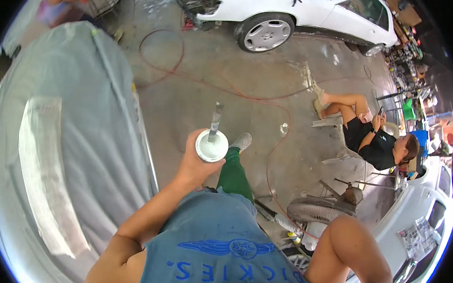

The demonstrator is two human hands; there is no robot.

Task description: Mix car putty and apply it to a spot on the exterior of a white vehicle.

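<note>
My left hand (194, 166) is wrapped round a small white cup (202, 157), held out in front of my body. White liquid, which looks like paint, lies inside it. A flat metal strip (216, 116), smeared with white, stands in the cup and leans out over the far rim. My right arm (352, 242) is bent at the elbow on the right, and its hand lies outside the picture.
A grey cover (100, 134) drapes a vehicle at left, with a pale panel (43, 166) on it. Red hose (250, 97) loops across the floor. A white car (317, 15) stands ahead. At right are a seated person (379, 145), a fan (318, 209) and a silver car (397, 230).
</note>
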